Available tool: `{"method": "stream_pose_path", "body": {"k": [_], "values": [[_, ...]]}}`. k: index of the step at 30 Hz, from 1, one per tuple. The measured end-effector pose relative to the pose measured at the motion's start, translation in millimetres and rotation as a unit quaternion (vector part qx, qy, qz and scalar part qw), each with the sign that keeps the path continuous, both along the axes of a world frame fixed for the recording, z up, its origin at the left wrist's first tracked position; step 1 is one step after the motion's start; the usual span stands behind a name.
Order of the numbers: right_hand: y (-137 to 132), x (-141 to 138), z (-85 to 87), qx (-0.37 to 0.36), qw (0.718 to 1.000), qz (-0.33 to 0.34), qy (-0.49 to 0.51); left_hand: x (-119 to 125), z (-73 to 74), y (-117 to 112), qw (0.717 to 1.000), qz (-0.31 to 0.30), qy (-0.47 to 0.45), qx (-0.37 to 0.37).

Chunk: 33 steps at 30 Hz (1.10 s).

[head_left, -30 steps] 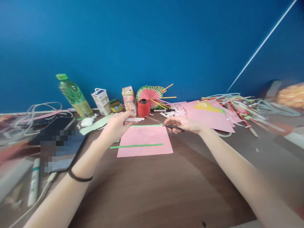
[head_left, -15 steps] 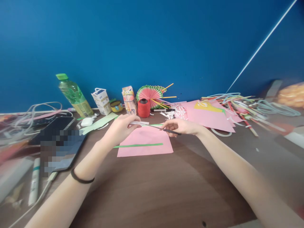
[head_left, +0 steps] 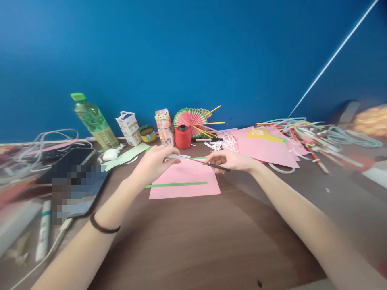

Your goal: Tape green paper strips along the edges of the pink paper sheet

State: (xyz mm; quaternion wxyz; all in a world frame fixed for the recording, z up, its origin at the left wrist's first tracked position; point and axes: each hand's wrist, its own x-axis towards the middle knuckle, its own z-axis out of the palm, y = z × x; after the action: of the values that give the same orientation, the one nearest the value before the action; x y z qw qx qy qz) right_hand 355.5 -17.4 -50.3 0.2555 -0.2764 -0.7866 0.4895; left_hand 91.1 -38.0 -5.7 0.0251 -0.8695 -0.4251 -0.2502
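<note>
The left hand [head_left: 154,163] pinches a narrow white paper strip [head_left: 178,156] between thumb and fingers and holds it level, a little above the pink sheet [head_left: 184,181] that lies flat on the tabletop [head_left: 211,241]. The right hand [head_left: 231,161] is closed around the handles of a pair of scissors [head_left: 201,161]. Their thin blades point to the left and meet the free end of the strip. Whether the blades are apart or together I cannot tell, because they are too thin in this view.

A green strip [head_left: 177,185] lies across the pink sheet, below both hands. Behind the hands stand a red thread spool [head_left: 183,137], a folded paper fan [head_left: 190,119], two small cartons and a green bottle [head_left: 92,120]. More pink paper [head_left: 266,149] and many loose coloured strips lie at the right. A phone [head_left: 75,183] lies at the left.

For a clean cut, I think the strip should stay tight and straight, with the pinching fingers kept behind the cutting line. The blades should cross the strip squarely, and the cut is better made with the inner part of the blades than with the tips. The loose end is short, so it can easily bend away.
</note>
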Motion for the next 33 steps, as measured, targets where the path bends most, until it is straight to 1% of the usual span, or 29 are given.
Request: {"method": "stream_pose_path", "body": {"k": [5, 15, 20, 24, 28, 33], "values": [[-0.6, 0.4, 0.9, -0.006, 1.0, 0.003, -0.002, 0.2, 0.6, -1.0, 1.0, 0.006, -0.005, -0.002], [-0.6, -0.5, 0.2, 0.004, 1.0, 0.003, -0.007, 1.8, 0.3, -2.0, 1.0, 0.014, 0.016, 0.006], [0.3, -0.3, -0.7, -0.007, 1.0, 0.003, 0.0, 0.7, -0.5, -1.0, 1.0, 0.006, 0.018, 0.015], [1.2, -1.1, -1.2, 0.006, 1.0, 0.001, -0.005, 0.3, -0.2, -1.1, 1.0, 0.002, 0.02, 0.021], [0.0, -1.5, 0.0, 0.013, 1.0, -0.01, -0.014, 0.6, -0.3, -1.2, 0.999, 0.004, 0.021, 0.023], [-0.8, -0.7, 1.7, 0.004, 1.0, -0.006, -0.015, 0.7, -1.5, -1.2, 0.999, 0.01, 0.023, 0.027]]}}
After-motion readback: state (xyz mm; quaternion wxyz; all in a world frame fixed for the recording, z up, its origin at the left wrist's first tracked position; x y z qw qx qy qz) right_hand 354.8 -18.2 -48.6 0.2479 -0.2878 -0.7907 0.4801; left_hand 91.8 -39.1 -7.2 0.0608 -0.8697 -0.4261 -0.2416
